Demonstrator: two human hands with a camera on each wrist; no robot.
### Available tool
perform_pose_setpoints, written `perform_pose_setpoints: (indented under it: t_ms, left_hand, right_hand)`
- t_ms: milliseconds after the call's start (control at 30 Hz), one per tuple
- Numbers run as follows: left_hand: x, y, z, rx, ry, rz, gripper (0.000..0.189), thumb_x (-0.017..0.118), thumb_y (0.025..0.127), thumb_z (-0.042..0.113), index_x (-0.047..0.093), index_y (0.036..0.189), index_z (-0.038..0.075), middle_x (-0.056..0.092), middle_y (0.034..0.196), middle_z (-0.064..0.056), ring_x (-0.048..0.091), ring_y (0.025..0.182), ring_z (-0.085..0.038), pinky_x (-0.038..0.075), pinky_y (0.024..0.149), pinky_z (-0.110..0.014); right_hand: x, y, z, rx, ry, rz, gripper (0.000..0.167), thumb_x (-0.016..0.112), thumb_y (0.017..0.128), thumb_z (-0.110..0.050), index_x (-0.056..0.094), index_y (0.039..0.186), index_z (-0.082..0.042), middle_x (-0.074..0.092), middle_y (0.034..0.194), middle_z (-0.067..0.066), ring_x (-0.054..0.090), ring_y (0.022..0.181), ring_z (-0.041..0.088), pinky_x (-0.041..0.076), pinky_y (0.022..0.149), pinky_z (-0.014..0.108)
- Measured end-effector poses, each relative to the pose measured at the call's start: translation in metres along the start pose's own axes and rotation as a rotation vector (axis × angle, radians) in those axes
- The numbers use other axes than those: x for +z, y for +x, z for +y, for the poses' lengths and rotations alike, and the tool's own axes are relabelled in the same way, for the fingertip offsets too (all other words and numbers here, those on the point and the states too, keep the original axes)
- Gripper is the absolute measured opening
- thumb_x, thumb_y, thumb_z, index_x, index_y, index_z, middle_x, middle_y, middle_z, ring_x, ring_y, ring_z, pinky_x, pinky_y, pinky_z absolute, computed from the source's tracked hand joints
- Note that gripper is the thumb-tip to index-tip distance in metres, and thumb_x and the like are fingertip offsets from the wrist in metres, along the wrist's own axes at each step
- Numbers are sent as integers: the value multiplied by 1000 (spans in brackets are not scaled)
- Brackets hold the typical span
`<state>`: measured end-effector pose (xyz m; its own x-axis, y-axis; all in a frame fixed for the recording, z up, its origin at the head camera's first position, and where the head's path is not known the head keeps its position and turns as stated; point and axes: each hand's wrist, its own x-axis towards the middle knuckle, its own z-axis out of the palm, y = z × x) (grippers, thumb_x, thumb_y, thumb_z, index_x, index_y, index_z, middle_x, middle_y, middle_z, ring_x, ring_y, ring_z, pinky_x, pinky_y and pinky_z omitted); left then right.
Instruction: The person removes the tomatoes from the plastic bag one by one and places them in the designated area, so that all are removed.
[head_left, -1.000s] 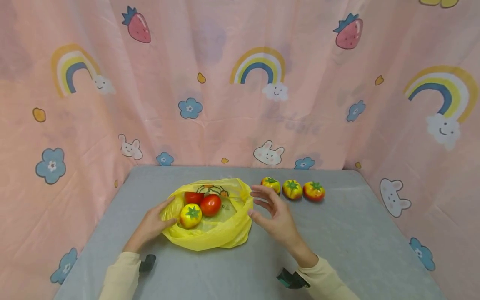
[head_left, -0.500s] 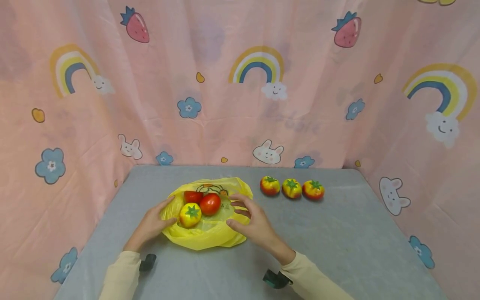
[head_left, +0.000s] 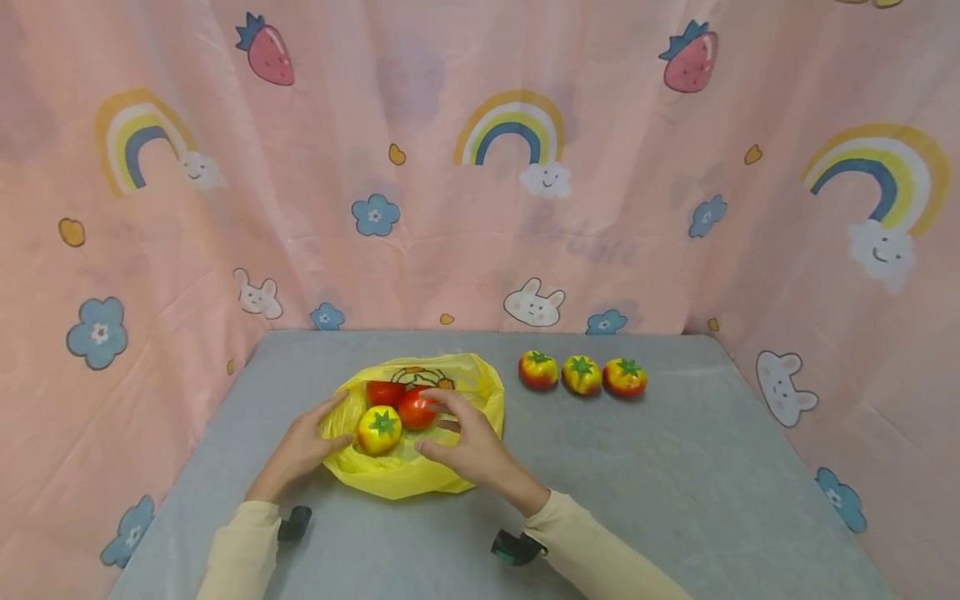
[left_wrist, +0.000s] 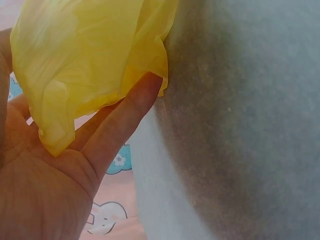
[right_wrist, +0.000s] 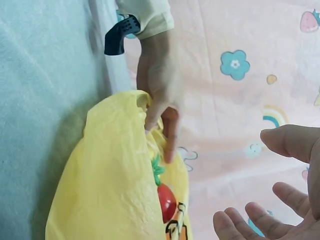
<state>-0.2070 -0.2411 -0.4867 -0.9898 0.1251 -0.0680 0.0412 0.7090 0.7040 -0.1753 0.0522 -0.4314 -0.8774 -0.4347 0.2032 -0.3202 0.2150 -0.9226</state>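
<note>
A yellow plastic bag (head_left: 397, 482) lies with its mouth open on the table, holding red fruits, one of them a tomato (head_left: 412, 410), and a yellow-red fruit with a green star-shaped top (head_left: 378, 432). My left hand (head_left: 302, 446) rests against the bag's left side, thumb at the rim, fingers fairly straight and spread; yellow film covers part of the palm in the left wrist view. Above the bag's right half hovers my right hand (head_left: 474, 443), fingers spread and slightly bent. Its fingertips overlap the tomato in the head view, and the right wrist view shows nothing between fingers and thumb.
Three more yellow-red fruits with green tops, left (head_left: 537, 370), middle (head_left: 582, 376) and right (head_left: 625, 378), stand in a row behind and right of the bag. A pink patterned curtain (head_left: 480, 250) encloses the grey table (head_left: 675, 500) at the back and sides.
My right hand has moved left from beside the bag's right rim to over its mouth, near the tomato. The left hand and the bag stay in place.
</note>
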Motion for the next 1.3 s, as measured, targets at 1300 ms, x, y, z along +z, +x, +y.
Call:
perform_pose_setpoints:
  t_ms: [1300]
  left_hand:
    - [0,1,-1,5,1,-8,72,69,90,23,35,153,12,35,155,-26,32,142,-48,26,115,-65]
  right_hand:
    - [51,33,27,161,-100,-48,62,75,86,-16,48,142,-14,48,146,5,49,133,30,50,104,45]
